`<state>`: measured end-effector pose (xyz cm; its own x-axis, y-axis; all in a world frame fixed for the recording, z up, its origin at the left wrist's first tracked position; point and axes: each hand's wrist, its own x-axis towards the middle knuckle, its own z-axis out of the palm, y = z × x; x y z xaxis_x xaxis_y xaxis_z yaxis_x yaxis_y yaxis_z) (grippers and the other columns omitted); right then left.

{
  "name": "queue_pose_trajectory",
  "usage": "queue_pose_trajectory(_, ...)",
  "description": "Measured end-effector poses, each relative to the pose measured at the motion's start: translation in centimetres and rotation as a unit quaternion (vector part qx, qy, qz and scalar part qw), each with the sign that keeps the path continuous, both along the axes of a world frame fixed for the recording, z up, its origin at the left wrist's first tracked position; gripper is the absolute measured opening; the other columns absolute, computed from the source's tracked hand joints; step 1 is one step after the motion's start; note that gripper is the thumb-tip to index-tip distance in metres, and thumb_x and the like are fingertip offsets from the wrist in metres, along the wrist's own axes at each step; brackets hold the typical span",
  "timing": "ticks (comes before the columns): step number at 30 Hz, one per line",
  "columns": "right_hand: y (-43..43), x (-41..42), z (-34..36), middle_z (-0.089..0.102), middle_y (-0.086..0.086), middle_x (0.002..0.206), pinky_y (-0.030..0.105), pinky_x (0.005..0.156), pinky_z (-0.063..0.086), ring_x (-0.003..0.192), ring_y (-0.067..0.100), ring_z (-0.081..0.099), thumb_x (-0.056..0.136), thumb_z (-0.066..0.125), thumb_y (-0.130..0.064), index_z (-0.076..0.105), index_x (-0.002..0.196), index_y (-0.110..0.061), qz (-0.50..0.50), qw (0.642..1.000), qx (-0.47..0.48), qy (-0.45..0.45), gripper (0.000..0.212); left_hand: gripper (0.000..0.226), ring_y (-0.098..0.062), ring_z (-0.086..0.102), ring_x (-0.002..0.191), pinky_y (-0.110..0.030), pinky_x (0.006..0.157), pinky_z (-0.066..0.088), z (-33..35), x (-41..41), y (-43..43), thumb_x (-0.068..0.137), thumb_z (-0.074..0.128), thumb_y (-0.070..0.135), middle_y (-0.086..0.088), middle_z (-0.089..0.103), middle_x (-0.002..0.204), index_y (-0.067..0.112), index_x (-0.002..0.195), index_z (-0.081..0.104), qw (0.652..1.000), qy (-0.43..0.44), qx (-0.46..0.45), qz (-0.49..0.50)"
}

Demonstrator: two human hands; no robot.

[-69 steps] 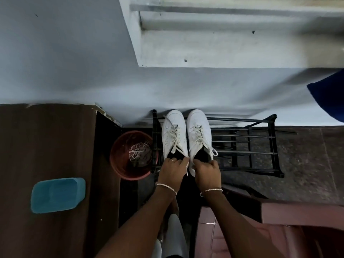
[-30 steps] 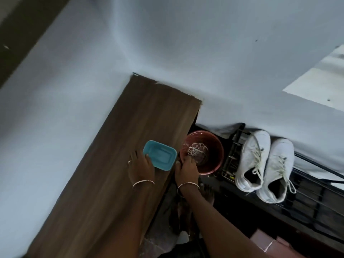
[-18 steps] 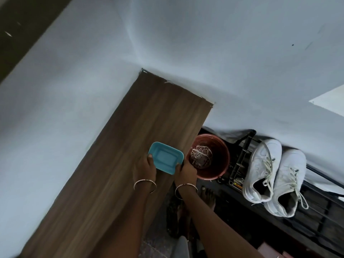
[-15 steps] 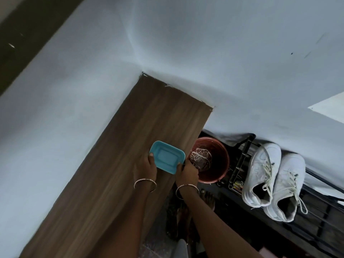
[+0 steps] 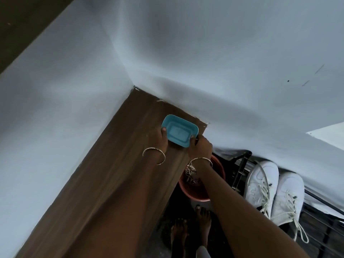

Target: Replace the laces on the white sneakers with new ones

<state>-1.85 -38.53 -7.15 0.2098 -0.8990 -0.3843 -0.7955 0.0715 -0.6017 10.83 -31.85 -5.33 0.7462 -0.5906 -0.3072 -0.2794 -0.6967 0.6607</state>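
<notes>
Teal plastic tray (image 5: 179, 132) is at the far end of the wooden top (image 5: 111, 183), close to the wall corner. Can't tell if it rests on the wood or is held just above it.

Both hands are on it, one at each short end:
- left hand (image 5: 162, 141): thumb hooked over the rim, fingers under the tray and hidden.
- right hand (image 5: 200, 146): thumb over the opposite rim, fingers curled against the outer wall.

So each hand pinches the tray between thumb and fingers. There is a thin bangle on each wrist.

Reddish-brown tub (image 5: 197, 192) stands on the floor just beside the wood's edge, under the right forearm. A lace bundle (image 5: 190, 170) lies inside it, partly covered by the wrist.

White sneakers (image 5: 260, 183) sit side by side on the black rack (image 5: 240, 170), right of the tub, with toes toward the wall and the two shoes touching. Both carry fitted laces (image 5: 265, 191) with loose ends — one end trails down past the heel of the right-hand shoe. The sneakers are well apart from both hands.

Bare feet (image 5: 202, 218) are on the dark floor, below the tub in the view.
</notes>
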Motion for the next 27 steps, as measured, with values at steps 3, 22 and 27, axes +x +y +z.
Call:
queue_pose_trajectory(3,-1.6,0.4,-0.4,0.069,0.022,0.103,0.032,0.069,0.036,0.098,0.039,0.064,0.104,0.042,-0.028,0.065,0.11,0.003,0.016,1.0,-0.01,0.014,0.039,0.033,-0.042,0.061,0.102,-0.048,0.089,0.047,-0.6,0.5,-1.4,0.104,0.042,0.027,-0.023,0.066,0.105,-0.001,0.109,0.059,1.0,0.007,0.026,-0.007)
queue_pose_trajectory(22,-2.7,0.2,-2.8,0.067,0.023,0.11,0.033,0.073,0.039,0.103,0.039,0.061,0.107,0.035,-0.027,0.059,0.123,-0.001,0.029,1.0,0.002,-0.007,0.039,0.052,-0.039,0.043,0.134,-0.04,0.109,0.029,-2.9,0.6,-3.1,0.106,0.04,0.029,-0.019,0.041,0.15,0.006,0.152,0.031,0.997,-0.032,0.061,-0.037)
queue_pose_trajectory(27,-1.8,-0.9,-2.0,0.063,0.024,0.117,0.037,0.081,0.038,0.111,0.038,0.057,0.107,0.035,-0.028,0.06,0.12,0.002,-0.025,1.0,0.007,-0.009,0.041,0.043,-0.038,0.061,0.105,-0.048,0.087,0.048,-1.8,-1.7,-1.3,0.102,0.047,0.024,-0.014,0.054,0.133,0.008,0.142,0.043,0.977,-0.19,0.092,-0.037)
